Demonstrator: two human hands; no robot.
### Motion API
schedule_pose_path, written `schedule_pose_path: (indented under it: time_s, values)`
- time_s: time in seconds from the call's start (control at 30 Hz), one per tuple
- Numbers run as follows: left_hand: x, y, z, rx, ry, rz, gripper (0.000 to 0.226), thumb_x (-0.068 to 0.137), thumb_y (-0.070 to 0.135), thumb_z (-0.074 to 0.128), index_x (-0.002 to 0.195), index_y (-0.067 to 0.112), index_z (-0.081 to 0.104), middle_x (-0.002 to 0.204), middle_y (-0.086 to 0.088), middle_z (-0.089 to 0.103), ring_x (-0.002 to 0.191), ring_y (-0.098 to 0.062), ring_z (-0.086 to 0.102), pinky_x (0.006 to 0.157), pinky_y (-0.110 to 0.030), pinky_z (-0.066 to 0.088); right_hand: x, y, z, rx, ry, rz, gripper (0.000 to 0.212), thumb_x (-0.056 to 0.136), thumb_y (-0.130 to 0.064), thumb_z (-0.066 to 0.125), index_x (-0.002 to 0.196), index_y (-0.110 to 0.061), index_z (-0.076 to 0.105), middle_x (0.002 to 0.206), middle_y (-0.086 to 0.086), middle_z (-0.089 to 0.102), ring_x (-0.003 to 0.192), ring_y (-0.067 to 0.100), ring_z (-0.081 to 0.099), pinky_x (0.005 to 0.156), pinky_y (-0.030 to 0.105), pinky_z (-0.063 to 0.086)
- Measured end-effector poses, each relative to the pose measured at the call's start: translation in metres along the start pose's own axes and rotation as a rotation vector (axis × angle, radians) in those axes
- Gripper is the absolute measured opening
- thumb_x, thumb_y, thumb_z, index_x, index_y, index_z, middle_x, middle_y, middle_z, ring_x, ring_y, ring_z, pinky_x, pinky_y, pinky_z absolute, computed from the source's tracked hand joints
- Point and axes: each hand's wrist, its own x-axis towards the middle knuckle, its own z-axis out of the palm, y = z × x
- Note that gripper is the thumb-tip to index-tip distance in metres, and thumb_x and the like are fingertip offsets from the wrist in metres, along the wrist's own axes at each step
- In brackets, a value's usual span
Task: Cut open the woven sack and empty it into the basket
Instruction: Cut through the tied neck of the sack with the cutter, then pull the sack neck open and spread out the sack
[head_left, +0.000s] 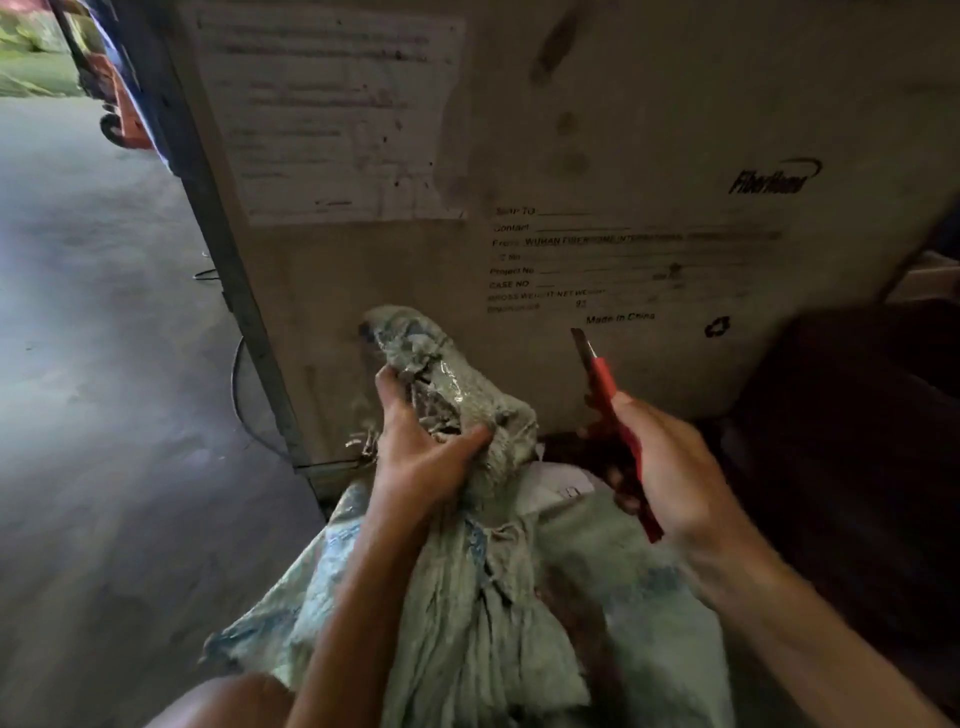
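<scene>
Before a cardboard crate (597, 156), left hand (421, 447) clutches sack neck (467, 395); right hand (670, 467) grips cutter (608, 395).

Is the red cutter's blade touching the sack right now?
No, the right hand holds the red cutter up, apart from the sack, whose bunched top the left hand grips.

Dim indoor scene lit by daylight from the upper left, which washes the concrete floor (93, 312) pale grey. The right side falls into deep shadow. A small glare spot shines on the woven sack (467, 597). Printing on the cardboard box (597, 156) is soft and blurred. Wide-angle distortion bends the edges.
</scene>
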Motion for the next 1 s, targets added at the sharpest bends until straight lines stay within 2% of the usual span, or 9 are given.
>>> schedule_pose_path:
  time_s: [0.1, 0.17, 0.27, 0.4, 0.5, 0.67, 0.77, 0.9, 1.0]
  values:
    - [-0.011, -0.012, 0.026, 0.215, -0.115, 0.063, 0.105, 0.079, 0.028, 0.081, 0.157, 0.034, 0.011, 0.142, -0.007, 0.055, 0.127, -0.03, 0.056, 0.112, -0.041, 0.042, 0.006, 0.04, -0.027, -0.239, 0.199, -0.009, 0.033, 0.096, -0.039, 0.053, 0.121, -0.024, 0.068, 0.102, -0.002, 0.067, 0.098, 0.018, 0.06, 0.087, 0.035, 0.046]
    - [-0.02, -0.016, 0.042, 0.336, -0.179, 0.127, 0.102, 0.082, 0.03, 0.077, 0.159, 0.034, 0.009, 0.145, -0.013, 0.054, 0.13, -0.036, 0.054, 0.11, -0.043, 0.043, 0.004, 0.085, -0.046, -0.502, 0.315, 0.016, 0.036, 0.101, -0.029, 0.049, 0.133, -0.017, 0.061, 0.113, 0.01, 0.067, 0.106, 0.029, 0.061, 0.092, 0.039, 0.046]
    - [-0.032, -0.019, 0.063, 0.423, -0.292, 0.218, 0.1, 0.083, 0.026, 0.076, 0.159, 0.029, 0.011, 0.145, -0.018, 0.054, 0.13, -0.041, 0.052, 0.106, -0.042, 0.042, -0.015, 0.169, -0.072, -0.649, 0.463, 0.149, 0.038, 0.096, -0.027, 0.047, 0.12, -0.005, 0.068, 0.111, 0.025, 0.071, 0.105, 0.042, 0.064, 0.088, 0.043, 0.048]
    - [-0.051, -0.024, 0.082, 0.522, -0.419, 0.36, 0.099, 0.081, 0.022, 0.078, 0.158, 0.023, 0.017, 0.139, -0.021, 0.058, 0.125, -0.042, 0.056, 0.099, -0.042, 0.044, -0.054, 0.256, -0.103, -0.691, 0.609, 0.487, 0.039, 0.099, -0.029, 0.047, 0.121, -0.004, 0.068, 0.119, 0.027, 0.067, 0.109, 0.04, 0.065, 0.093, 0.039, 0.048]
    - [-0.053, -0.032, 0.092, 0.569, -0.479, 0.39, 0.1, 0.079, 0.026, 0.079, 0.157, 0.024, 0.017, 0.132, -0.021, 0.062, 0.119, -0.042, 0.059, 0.098, -0.045, 0.046, -0.086, 0.297, -0.119, -0.75, 0.556, 0.656, 0.056, 0.101, -0.048, 0.039, 0.116, -0.005, 0.071, 0.117, 0.028, 0.068, 0.107, 0.038, 0.068, 0.092, 0.04, 0.052]
    - [-0.055, -0.033, 0.103, 0.597, -0.508, 0.368, 0.098, 0.08, 0.03, 0.077, 0.157, 0.026, 0.016, 0.137, -0.019, 0.059, 0.123, -0.041, 0.057, 0.101, -0.047, 0.045, -0.131, 0.331, -0.11, -1.091, 0.265, 0.642, 0.038, 0.095, -0.039, 0.051, 0.118, -0.013, 0.067, 0.12, 0.018, 0.064, 0.114, 0.035, 0.061, 0.09, 0.038, 0.051]
    - [-0.055, -0.036, 0.104, 0.577, -0.517, 0.324, 0.101, 0.077, 0.034, 0.08, 0.156, 0.028, 0.017, 0.139, -0.016, 0.058, 0.126, -0.038, 0.056, 0.105, -0.044, 0.045, -0.126, 0.322, -0.105, -1.011, 0.317, 0.646, 0.039, 0.095, -0.038, 0.052, 0.12, -0.011, 0.066, 0.128, 0.019, 0.053, 0.12, 0.039, 0.054, 0.098, 0.042, 0.048]
    - [-0.051, -0.032, 0.105, 0.42, -0.469, 0.213, 0.101, 0.076, 0.038, 0.083, 0.156, 0.024, 0.024, 0.147, -0.008, 0.053, 0.134, -0.026, 0.051, 0.112, -0.034, 0.04, -0.074, 0.25, -0.11, -0.439, 0.717, 0.412, 0.027, 0.095, -0.023, 0.058, 0.113, -0.01, 0.072, 0.115, 0.018, 0.069, 0.105, 0.033, 0.066, 0.087, 0.034, 0.05]
    - [-0.047, -0.02, 0.105, 0.188, -0.407, 0.017, 0.075, 0.083, 0.047, 0.075, 0.147, 0.023, 0.044, 0.13, 0.005, 0.06, 0.126, -0.017, 0.057, 0.104, -0.027, 0.043, -0.039, 0.164, -0.098, -0.186, 0.572, 0.102, 0.017, 0.099, -0.023, 0.056, 0.108, -0.019, 0.071, 0.097, 0.009, 0.076, 0.082, 0.02, 0.07, 0.074, 0.029, 0.057]
